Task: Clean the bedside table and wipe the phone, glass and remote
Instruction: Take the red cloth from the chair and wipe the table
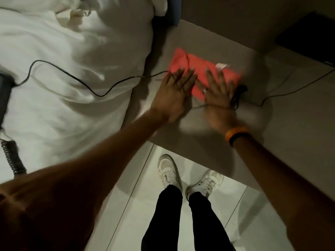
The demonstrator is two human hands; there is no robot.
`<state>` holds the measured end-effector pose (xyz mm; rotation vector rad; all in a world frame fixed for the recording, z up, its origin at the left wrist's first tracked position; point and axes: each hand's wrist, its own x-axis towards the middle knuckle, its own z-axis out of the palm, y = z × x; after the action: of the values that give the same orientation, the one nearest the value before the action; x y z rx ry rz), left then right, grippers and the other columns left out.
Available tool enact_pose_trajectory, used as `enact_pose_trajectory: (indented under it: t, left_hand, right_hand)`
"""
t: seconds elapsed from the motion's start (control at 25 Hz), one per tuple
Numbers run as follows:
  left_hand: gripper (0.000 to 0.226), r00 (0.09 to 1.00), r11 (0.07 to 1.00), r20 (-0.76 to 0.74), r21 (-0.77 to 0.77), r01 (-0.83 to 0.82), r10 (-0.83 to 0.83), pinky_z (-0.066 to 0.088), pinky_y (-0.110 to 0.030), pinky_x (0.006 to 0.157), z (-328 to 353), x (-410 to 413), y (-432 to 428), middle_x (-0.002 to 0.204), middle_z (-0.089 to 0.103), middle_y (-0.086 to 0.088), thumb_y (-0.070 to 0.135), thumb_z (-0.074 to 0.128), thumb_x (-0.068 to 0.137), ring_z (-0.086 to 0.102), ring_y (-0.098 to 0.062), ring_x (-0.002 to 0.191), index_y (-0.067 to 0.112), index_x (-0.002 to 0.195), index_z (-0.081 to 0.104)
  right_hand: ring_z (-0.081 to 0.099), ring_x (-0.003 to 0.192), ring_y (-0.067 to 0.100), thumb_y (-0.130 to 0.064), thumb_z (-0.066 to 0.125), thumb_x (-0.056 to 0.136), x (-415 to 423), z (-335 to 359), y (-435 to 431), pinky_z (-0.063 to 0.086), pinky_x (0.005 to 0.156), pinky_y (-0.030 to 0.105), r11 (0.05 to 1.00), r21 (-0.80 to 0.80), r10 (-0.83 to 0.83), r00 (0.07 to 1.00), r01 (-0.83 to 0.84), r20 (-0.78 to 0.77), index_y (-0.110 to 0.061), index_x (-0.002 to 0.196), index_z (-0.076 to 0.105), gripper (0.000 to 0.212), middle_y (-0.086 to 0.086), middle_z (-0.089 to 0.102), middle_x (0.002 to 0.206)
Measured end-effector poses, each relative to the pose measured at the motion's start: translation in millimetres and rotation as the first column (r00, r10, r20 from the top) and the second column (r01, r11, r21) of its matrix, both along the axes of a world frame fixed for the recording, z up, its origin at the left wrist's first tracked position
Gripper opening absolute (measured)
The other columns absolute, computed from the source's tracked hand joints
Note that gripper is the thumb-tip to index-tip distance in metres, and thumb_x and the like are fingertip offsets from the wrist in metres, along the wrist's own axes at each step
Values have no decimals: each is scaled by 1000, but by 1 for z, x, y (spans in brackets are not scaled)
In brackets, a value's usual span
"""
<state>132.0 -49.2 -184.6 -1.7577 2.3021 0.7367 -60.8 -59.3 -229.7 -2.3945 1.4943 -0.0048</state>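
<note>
A coral-red cloth (199,67) lies flat on the grey bedside table (199,134). My left hand (174,91) presses palm-down on the cloth's left edge with its fingers spread. My right hand (219,93), blurred by motion, lies flat on the cloth's right part. A dark phone (4,87) with a coiled cord (12,158) rests on the white bed at the far left. Its thin black cable (81,80) runs across the bedding to the table. No glass or remote shows.
The white bedding (72,51) borders the table's left side. A black cable (290,87) trails off the table to the right, with a dark bundle (239,93) beside my right hand. A dark object (311,37) stands at the top right. My feet (188,178) stand on pale floor tiles.
</note>
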Motion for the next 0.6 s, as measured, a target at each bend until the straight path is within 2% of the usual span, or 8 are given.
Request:
enact_pose_trajectory:
  t: [0.12, 0.24, 0.32, 0.4, 0.48, 0.56, 0.6]
  left_hand:
    - [63, 997, 997, -18, -12, -72, 72, 14, -50, 126, 2, -7, 96, 168, 22, -6, 32, 33, 100, 15, -30, 156, 14, 160, 25]
    - [72, 998, 999, 42, 9, -50, 49, 3, -45, 126, 3, -16, 181, 169, 16, -5, 19, 57, 95, 9, -27, 157, 15, 160, 24]
    - [81, 997, 998, 77, 58, -8, 3, 12, -46, 125, 6, -29, 212, 168, 19, -7, 18, 70, 88, 14, -29, 156, 13, 158, 29]
    - [84, 999, 993, 49, 119, -13, 8, 27, -49, 121, 8, -40, 221, 167, 23, -9, 18, 74, 84, 20, -32, 154, 11, 156, 33]
    - [85, 999, 990, 42, 141, -25, 19, 35, -53, 117, 9, -45, 210, 166, 26, -10, 16, 76, 81, 24, -35, 153, 9, 156, 35]
    - [88, 998, 988, 68, 153, -28, 17, 30, -53, 117, 13, -53, 181, 167, 23, -9, 17, 75, 82, 22, -35, 153, 11, 157, 30]
    - [90, 997, 987, 75, 158, -26, 14, 20, -52, 120, 12, -58, 159, 168, 15, -8, 22, 72, 86, 14, -33, 154, 13, 160, 22]
  right_hand:
    - [4, 159, 31, -11, 48, 92, -10, 13, 85, 9, 126, 60, 999, 15, 36, 999, -37, 31, -37, 157, 31, 72, -1, 16, 171]
    - [4, 159, 33, -8, 36, 93, -24, 19, 155, 14, 124, 63, 989, 74, 128, 992, -128, 13, -39, 158, 29, 71, -2, 14, 171]
    - [3, 159, 32, -3, 40, 94, -43, 18, 183, 17, 123, 63, 978, 80, 198, 979, -194, -43, -42, 159, 21, 79, -3, 10, 172]
    - [4, 160, 31, 0, 49, 92, -59, 16, 190, 18, 124, 61, 970, 67, 238, 969, -233, -70, -42, 160, 16, 87, -4, 9, 172]
    - [5, 159, 30, -3, 52, 92, -69, 17, 175, 17, 125, 60, 960, 57, 278, 959, -275, -51, -41, 160, 19, 85, -5, 11, 172]
    - [6, 159, 31, -12, 51, 95, -79, 13, 144, 16, 125, 60, 952, 44, 306, 951, -304, -46, -39, 159, 22, 76, -3, 13, 171]
    - [7, 159, 32, -19, 47, 98, -83, 11, 124, 15, 126, 60, 957, 25, 291, 956, -290, -47, -38, 159, 23, 69, -1, 14, 171]
